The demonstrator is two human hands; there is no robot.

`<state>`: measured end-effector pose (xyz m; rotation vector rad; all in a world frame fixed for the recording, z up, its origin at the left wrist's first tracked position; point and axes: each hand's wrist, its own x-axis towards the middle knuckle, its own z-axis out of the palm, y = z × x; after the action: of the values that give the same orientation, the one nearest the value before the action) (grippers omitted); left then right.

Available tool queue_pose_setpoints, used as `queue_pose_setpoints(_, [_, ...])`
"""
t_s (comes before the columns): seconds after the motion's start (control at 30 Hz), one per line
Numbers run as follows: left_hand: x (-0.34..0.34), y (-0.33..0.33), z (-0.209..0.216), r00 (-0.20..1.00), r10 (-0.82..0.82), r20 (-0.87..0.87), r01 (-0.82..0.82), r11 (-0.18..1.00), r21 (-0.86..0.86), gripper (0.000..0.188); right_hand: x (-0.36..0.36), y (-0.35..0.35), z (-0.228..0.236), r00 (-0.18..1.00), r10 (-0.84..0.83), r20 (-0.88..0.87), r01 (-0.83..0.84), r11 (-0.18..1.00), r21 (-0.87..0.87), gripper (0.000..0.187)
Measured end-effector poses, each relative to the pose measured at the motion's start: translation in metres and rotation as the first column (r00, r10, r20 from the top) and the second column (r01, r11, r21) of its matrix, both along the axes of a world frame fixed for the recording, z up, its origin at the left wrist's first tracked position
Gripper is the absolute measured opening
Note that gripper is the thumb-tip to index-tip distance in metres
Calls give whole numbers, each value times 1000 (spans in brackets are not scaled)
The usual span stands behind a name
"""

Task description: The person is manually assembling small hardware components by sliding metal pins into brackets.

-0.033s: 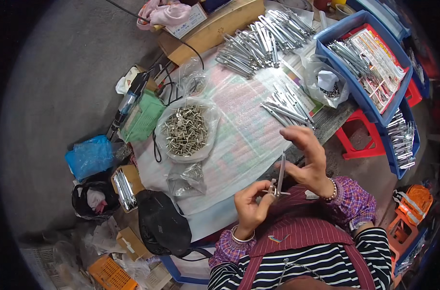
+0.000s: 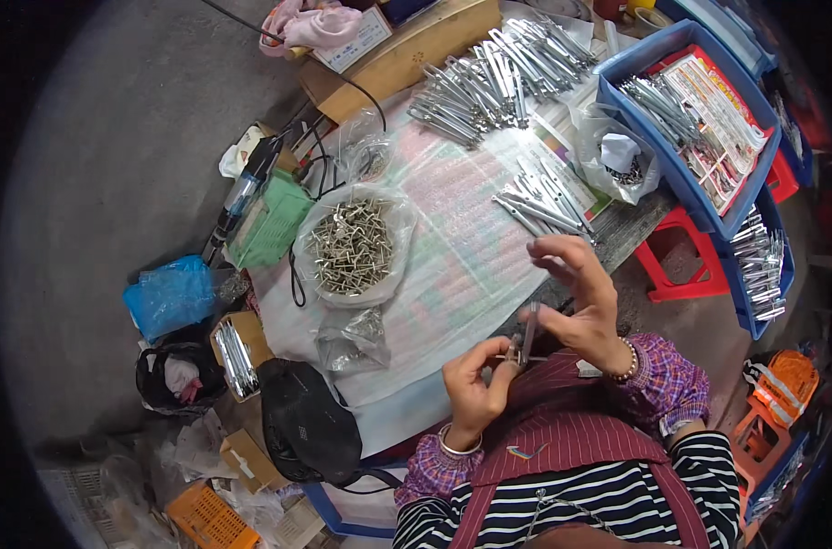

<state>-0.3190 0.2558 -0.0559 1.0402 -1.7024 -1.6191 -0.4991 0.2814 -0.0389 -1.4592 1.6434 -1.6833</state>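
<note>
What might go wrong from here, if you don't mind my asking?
The left hand pinches the metal part near its lower end, so it could slip if pushed off balance.

The small pile of strips lies loose just beyond the right hand, whose raised fingers might knock some out of place.

The screws fill an open bag, so a bump could perhaps spill a few.

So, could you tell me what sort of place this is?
Probably a small metal-parts workshop. Piles of shiny metal strips lie on the covered table, an open bag of small metal pins or screws sits there too, and the left hand holds a slim metal piece.
</note>
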Motion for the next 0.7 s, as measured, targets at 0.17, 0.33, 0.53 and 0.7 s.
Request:
queue_pose_setpoints(0.17, [-10,-12,-19,993,107,47,-95,975,-201,18,27,22,-1,944,236,230,-280,942,184,85])
queue_pose_setpoints(0.33, [-13,-12,-12,981,181,-63,-187,976,-115,17,49,43,-33,636,106,764,-412,884,221,60])
queue_pose_setpoints(0.53, [-9,-9,-4,975,154,-161,-134,983,126,18,38,39,-46,950,200,242,-252,945,208,31])
queue_pose_setpoints(0.7, [-4,-7,16,987,68,-147,-19,950,311,17,10,27,-37,946,125,-299,-145,989,-43,29])
